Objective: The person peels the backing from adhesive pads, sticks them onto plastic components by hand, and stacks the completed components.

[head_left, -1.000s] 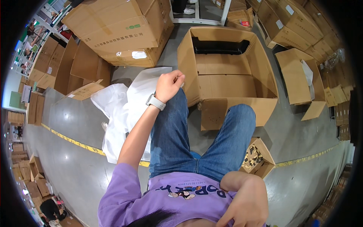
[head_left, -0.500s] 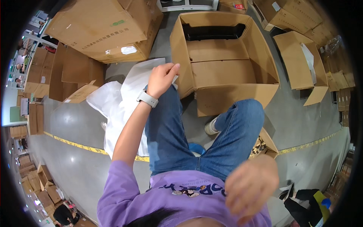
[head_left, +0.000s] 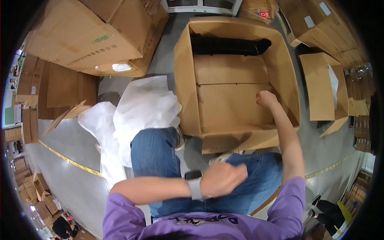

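Observation:
Over the right part of a large open cardboard box (head_left: 228,106), my right hand (head_left: 266,98) is held out with its fingers curled closed. Anything inside those fingers is hidden from view. A long black moulded piece (head_left: 230,46) lies against the box's far wall, away from both hands. My left hand (head_left: 224,180), with a pale-banded watch (head_left: 195,188) at the wrist, hovers above my lap near my right thigh. Motion blurs its fingers, and I see no object in it.
White sheeting (head_left: 146,106) lies in a heap left of the box. Large cartons (head_left: 92,40) stand at the far left, beside an opened carton (head_left: 70,86). Another open carton (head_left: 320,88) stands at right. A person in dark clothes (head_left: 330,214) is at lower right.
My right hand has moved from beside my lap forward over the box. My left hand has come back from the box's left edge to my lap. The box appears lower in view.

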Demonstrator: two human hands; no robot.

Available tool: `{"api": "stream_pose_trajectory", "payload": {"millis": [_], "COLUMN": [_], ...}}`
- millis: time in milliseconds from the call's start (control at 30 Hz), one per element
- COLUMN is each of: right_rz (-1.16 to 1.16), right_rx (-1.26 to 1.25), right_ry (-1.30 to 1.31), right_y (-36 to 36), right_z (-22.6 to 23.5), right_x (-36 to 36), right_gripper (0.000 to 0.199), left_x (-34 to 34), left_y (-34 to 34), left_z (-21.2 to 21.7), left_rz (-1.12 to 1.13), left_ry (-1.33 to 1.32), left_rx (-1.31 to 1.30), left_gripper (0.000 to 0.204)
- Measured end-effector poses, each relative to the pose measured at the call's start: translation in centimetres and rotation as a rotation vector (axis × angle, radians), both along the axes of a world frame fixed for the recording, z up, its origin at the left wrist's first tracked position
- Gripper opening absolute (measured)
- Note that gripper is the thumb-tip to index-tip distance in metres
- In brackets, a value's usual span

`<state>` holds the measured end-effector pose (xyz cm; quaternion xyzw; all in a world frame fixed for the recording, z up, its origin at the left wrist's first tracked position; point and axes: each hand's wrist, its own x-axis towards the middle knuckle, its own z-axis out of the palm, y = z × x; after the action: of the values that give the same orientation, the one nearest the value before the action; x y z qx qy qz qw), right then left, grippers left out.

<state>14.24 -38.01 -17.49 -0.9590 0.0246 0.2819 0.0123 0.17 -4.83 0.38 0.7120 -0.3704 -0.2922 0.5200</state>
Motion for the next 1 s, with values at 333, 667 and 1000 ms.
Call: {"api": "stream_pose_trajectory", "payload": {"millis": [333, 667, 1000], "right_rz": [-0.106, -0.073, 0.406], "right_rx": [-0.06, -0.19, -0.386], "right_ry": [-0.41, -0.633, -0.761], "right_y": [2.8, 6.2, 3.1], "right_z": [-11.4, -15.4, -16.1], "right_x": [19.1, 30.0, 24.8], "right_gripper": [0.064, 0.061, 0.016], "left_x": [4.5, 9.1, 9.3], "left_y": [1.5, 1.2, 1.2], "left_z": [2.9, -3.7, -3.9], "left_rz": [-0.254, 0.033, 0.152], "left_ry": [0.11, 0.247, 0.184], "left_rx": [0.212, 0.347, 0.259], "left_gripper": [0.027, 0.014, 0.011]}}
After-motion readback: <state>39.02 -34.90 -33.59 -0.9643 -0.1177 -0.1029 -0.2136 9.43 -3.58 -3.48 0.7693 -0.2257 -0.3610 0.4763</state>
